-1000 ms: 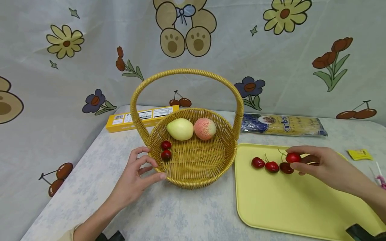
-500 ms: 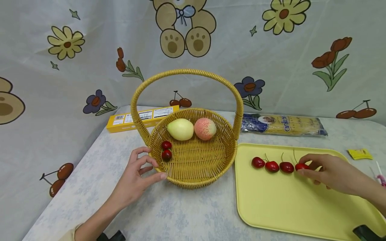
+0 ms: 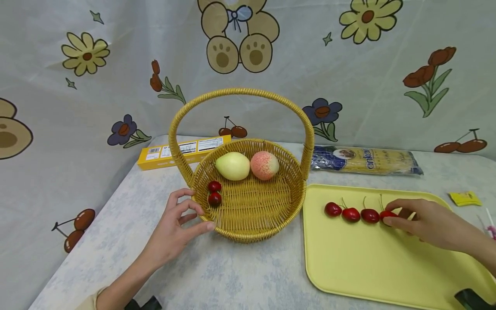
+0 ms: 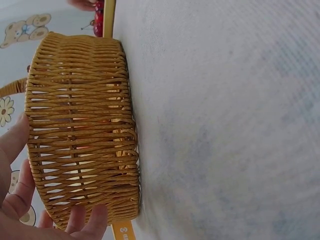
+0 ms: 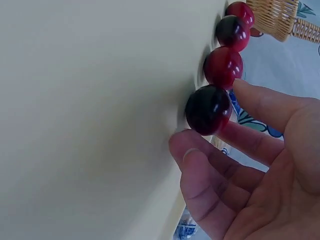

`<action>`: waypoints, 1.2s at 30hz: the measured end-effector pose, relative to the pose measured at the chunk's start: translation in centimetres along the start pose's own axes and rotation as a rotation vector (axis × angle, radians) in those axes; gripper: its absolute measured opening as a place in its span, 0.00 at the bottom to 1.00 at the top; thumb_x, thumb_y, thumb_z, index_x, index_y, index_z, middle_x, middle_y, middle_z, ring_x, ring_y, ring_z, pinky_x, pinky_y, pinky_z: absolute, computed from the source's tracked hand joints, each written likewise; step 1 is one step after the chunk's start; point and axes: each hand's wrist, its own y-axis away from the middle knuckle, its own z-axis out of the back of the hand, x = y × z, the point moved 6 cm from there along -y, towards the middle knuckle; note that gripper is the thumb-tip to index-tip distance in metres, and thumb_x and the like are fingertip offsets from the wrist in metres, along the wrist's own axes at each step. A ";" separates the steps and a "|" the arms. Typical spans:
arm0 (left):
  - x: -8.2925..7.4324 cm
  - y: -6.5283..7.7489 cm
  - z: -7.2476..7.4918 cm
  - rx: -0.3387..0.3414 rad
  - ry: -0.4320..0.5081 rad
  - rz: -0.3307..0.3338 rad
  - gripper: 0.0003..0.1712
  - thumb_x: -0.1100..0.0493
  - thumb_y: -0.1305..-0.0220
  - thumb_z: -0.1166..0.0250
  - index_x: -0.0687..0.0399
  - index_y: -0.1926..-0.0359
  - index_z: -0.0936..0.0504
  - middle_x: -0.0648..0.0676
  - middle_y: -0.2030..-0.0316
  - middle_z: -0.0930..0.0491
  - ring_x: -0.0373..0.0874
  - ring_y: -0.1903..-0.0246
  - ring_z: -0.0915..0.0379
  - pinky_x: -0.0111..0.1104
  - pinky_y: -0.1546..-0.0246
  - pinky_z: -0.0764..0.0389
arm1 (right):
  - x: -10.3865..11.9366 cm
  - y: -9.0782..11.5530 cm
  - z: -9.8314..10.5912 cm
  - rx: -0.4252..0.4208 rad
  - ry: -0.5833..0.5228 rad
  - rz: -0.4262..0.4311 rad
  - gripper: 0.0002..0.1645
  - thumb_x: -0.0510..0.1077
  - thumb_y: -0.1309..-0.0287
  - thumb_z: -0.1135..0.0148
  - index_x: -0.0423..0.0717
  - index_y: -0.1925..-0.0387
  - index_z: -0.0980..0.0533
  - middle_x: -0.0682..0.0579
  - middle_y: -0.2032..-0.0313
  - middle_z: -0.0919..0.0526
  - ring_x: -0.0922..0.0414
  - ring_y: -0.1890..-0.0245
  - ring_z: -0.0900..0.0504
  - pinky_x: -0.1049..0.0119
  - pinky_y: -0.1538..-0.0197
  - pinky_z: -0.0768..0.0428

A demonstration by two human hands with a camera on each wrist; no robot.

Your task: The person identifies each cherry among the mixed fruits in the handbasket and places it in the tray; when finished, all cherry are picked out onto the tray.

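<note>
My left hand [image 3: 176, 226] holds the left front rim of a yellow wicker basket [image 3: 248, 236], thumb at the front and fingers bent along the side. Inside the basket lie a pale green pear [image 3: 233, 166], a pink peach [image 3: 265, 165] and two dark red cherries [image 3: 215, 199]. On the yellow tray [image 3: 360, 267], my right hand [image 3: 422, 221] pinches a stemmed cherry [image 5: 207, 111] between thumb and fingers, low over the tray surface. It is at the right end of a row with three other cherries [image 3: 351, 215].
Behind the basket lies a yellow box [image 3: 166, 158]. A pasta packet [image 3: 366, 161] lies behind the tray. A small yellow wrapper [image 3: 465, 198] and a white stick with a purple end [image 3: 491, 226] are at the right. A printed cloth [image 3: 271, 107] hangs behind the table.
My right hand has moved right and down with the cherry, from above the third cherry to the right end of the row. My left hand stays at the basket rim.
</note>
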 end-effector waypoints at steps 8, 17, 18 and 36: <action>-0.1 0.0 0.0 0.001 -0.005 -0.002 0.15 0.60 0.42 0.25 0.58 0.65 0.25 0.58 0.35 0.47 0.59 0.35 0.44 0.52 0.41 0.26 | 0.3 0.5 1.1 -0.024 0.026 -0.021 0.26 0.51 0.29 0.43 0.31 0.45 0.26 0.55 0.72 0.24 0.57 0.80 0.27 0.67 0.80 0.25; -0.1 0.0 0.0 0.002 -0.010 -0.001 0.14 0.62 0.42 0.26 0.58 0.65 0.25 0.58 0.35 0.47 0.59 0.34 0.44 0.53 0.41 0.26 | 4.1 0.8 1.8 -0.090 0.108 0.063 0.21 0.49 0.36 0.34 0.38 0.49 0.21 0.58 0.71 0.23 0.60 0.75 0.29 0.70 0.78 0.28; -0.1 0.0 0.0 0.002 -0.010 -0.002 0.14 0.61 0.42 0.26 0.58 0.66 0.25 0.58 0.35 0.47 0.59 0.35 0.44 0.53 0.41 0.26 | 4.7 0.8 1.8 -0.087 0.111 0.085 0.21 0.50 0.36 0.34 0.39 0.49 0.21 0.59 0.70 0.23 0.60 0.74 0.28 0.70 0.77 0.28; -0.1 0.0 0.0 0.005 -0.009 0.008 0.14 0.59 0.43 0.25 0.59 0.64 0.22 0.57 0.35 0.47 0.58 0.36 0.39 0.48 0.40 0.26 | 18.0 -0.2 2.7 -0.059 -0.014 0.575 0.13 0.47 0.35 0.35 0.56 0.50 0.20 0.65 0.59 0.21 0.68 0.66 0.24 0.71 0.70 0.21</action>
